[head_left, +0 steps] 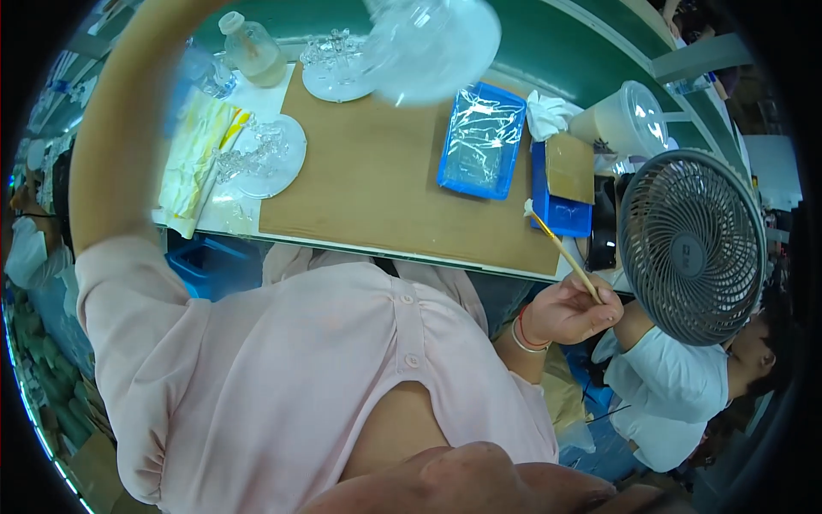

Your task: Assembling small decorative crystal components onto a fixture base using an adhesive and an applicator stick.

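Note:
My right hand (572,310), with a red string and a bangle at its wrist, is closed on a slim wooden-handled brush (567,257). The brush's pale tip points up and left over the board's right edge. My left forearm (128,111) reaches up past the top edge, so the left hand is out of sight. A blurred white round plate with clear pieces (437,47) hangs at the top; what holds it is hidden. Two more white discs carry clear pieces: one at the left (278,163), another farther back (334,84).
Brown cardboard (360,180) covers the table. On it lies a blue tray with clear film (484,141). A grey fan (692,248), a lidded tub (629,120) and blue boxes (565,214) stand right. A bottle (255,56) and yellow-white cloth (195,158) are left. Another person (668,377) sits at right.

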`<state>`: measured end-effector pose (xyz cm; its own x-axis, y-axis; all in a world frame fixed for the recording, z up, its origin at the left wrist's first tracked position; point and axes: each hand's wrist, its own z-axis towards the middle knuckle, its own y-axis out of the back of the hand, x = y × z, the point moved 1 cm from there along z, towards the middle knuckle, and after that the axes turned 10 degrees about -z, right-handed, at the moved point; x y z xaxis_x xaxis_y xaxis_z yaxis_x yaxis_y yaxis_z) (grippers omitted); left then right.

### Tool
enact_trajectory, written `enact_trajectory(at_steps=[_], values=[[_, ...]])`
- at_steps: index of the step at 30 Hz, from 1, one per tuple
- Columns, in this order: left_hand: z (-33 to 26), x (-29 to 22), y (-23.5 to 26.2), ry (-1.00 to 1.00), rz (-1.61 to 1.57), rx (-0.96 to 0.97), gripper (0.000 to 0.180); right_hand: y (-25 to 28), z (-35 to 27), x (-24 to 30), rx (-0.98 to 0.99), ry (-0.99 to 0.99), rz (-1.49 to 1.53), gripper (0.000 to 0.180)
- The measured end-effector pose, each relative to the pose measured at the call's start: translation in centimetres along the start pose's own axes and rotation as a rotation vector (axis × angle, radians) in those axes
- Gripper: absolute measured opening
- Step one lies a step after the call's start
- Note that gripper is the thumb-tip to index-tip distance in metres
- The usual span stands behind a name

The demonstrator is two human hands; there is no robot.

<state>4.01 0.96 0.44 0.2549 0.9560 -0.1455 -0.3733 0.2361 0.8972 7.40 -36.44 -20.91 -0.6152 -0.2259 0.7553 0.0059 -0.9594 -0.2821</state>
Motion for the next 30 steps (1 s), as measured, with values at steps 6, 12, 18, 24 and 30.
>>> enact_trajectory(at_steps=[6, 12, 18, 24, 30], values=[[7.4, 14.4, -12.8, 0.178, 0.189, 0.01, 0.017, -0.4, -1.0, -0.6, 0.167, 0.143, -0.142, 0.029], [6.5, 19.0, -19.1, 0.417, 0.047, 0.226, 0.033, -0.2, -1.1, -0.4, 0.207, 0.126, -0.162, 0.028], [1.2, 15.3, -11.3, -0.002, 0.035, 0.375, 0.037, -0.4, -1.1, -0.4, 0.195, 0.09, -0.138, 0.029], [-3.6, 7.7, -9.8, -0.346, 0.341, 0.631, 0.016, -0.9, -1.9, -0.4, 0.168, 0.034, -0.122, 0.029], [-4.1, 8.0, -9.2, -0.415, 0.422, 0.626, 0.009, -1.0, -2.1, 0.4, 0.2, 0.049, -0.145, 0.03]])
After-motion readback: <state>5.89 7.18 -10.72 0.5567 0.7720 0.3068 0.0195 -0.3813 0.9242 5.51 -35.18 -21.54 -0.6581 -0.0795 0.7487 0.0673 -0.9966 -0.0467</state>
